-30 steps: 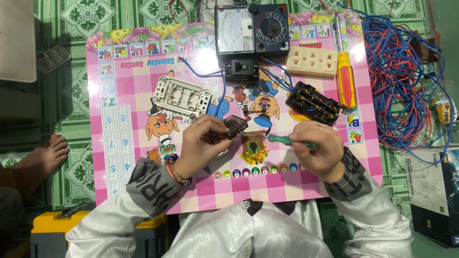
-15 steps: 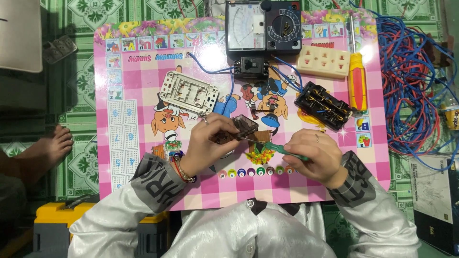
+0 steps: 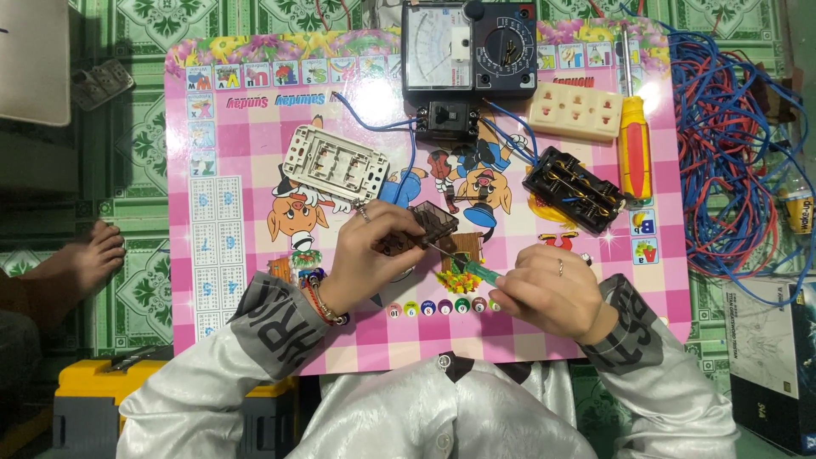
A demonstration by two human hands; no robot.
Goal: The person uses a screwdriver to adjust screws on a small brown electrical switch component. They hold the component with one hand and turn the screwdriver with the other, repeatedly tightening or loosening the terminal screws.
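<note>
head view: near the pink board's (image 3: 212,280) front edge, left hand (image 3: 370,255) grips a dark switch module (image 3: 421,229); right hand (image 3: 548,293) closes on a green-handled screwdriver (image 3: 463,268), tip at the module. screw work appears unfinished; a black module (image 3: 574,189) lies apart.

The person wears a shiny silver-white satin jacket (image 3: 442,416) with a small round button at the collar, at 6 o'clock in the view. Both sleeves end in wide grey ribbed knit cuffs (image 3: 276,327) bearing dark block lettering. The left hand (image 3: 370,255) has a red and gold beaded bracelet (image 3: 321,303) at the wrist and a ring on one finger. The right hand (image 3: 548,293) wears a thin ring (image 3: 559,268) too.
</note>
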